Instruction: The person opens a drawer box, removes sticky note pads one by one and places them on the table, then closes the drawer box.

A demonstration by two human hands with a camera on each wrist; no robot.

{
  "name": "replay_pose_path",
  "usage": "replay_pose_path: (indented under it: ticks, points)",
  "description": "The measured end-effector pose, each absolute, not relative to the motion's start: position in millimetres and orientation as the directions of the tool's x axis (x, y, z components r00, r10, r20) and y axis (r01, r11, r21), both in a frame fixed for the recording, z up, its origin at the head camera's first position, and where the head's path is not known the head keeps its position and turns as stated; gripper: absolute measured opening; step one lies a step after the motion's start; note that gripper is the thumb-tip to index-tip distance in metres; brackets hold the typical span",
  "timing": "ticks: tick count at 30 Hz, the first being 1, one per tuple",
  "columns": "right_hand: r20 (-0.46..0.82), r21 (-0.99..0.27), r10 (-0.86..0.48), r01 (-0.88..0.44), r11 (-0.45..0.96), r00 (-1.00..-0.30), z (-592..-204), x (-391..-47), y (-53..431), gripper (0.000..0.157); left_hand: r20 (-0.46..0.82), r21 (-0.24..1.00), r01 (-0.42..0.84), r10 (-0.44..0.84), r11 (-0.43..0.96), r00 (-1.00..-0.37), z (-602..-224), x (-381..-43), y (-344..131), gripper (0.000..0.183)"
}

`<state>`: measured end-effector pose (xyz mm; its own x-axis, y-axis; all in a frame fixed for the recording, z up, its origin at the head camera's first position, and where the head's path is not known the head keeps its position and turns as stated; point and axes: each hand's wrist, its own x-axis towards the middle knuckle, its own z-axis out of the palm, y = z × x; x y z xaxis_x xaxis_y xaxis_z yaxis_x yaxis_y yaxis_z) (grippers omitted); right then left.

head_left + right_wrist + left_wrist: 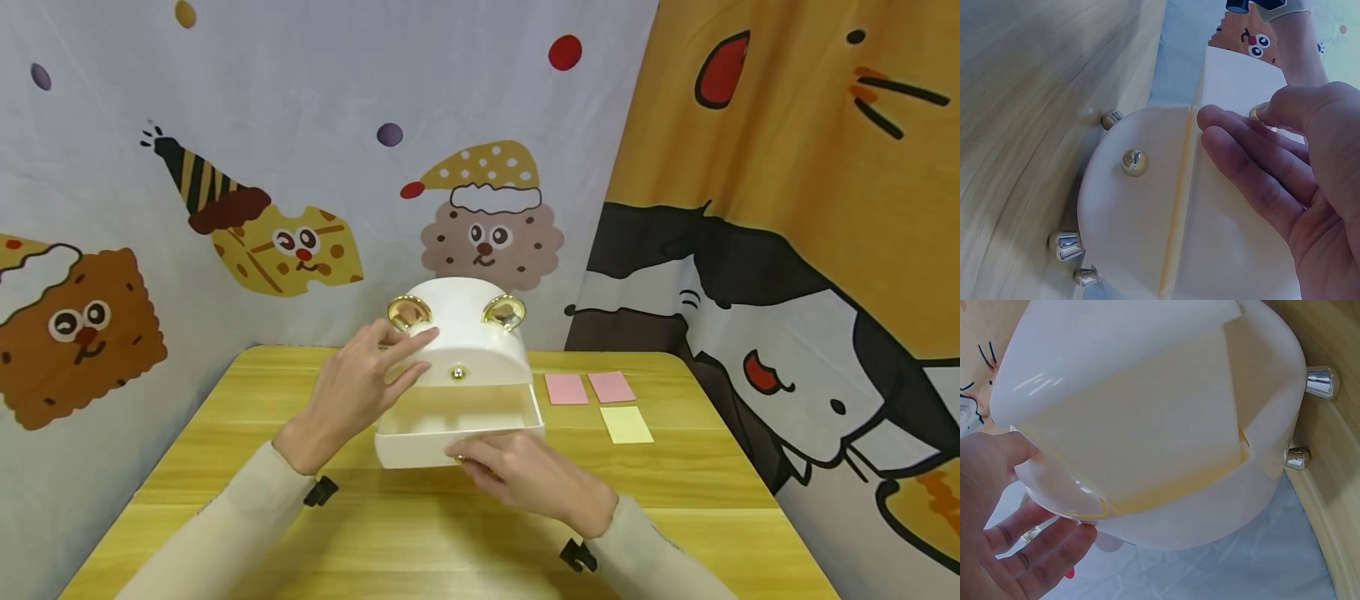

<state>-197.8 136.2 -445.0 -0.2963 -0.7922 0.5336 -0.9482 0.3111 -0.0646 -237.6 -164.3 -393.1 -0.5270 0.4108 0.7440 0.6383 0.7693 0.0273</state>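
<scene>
A white rounded drawer cabinet (459, 312) with gold ear-like discs stands on the table, its middle drawer (420, 452) pulled out, nothing visible inside. My right hand (525, 471) pinches that drawer's gold knob (1254, 114) between thumb and fingers. At the cabinet's upper left, my left hand (352, 383) holds the upper section, thumb against the front and the other fingers on the outer curve. Above the drawer, the top front carries another gold knob (458, 372). Below it, the right wrist view shows a lower curved front with a knob (1135, 162).
Two pink sticky notes (566, 389) and a yellow sticky note (627, 425) lie right of the cabinet on the wooden table (375, 542). Short metallic feet (1321, 382) stick out beneath the cabinet. A printed cartoon curtain (315, 100) hangs behind the table.
</scene>
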Motion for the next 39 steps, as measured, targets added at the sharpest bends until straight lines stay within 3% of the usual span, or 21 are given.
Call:
replay_pose_path:
  ticks: [23, 39]
  points:
    - [0.618, 0.052, -0.731, -0.912, 0.407, -0.291, -446.7, -207.8, 126.5, 0.028, 0.748, 0.004, 0.646, 0.426, 0.763, -0.509, -392.3, -240.2, -162.6, 0.056]
    - [0.645, 0.000, -0.693, -0.907, 0.420, -0.321, -448.1, -225.2, 116.8, 0.025, 0.749, 0.014, 0.641, 0.417, 0.767, -0.514, -394.1, -239.7, -164.5, 0.055]
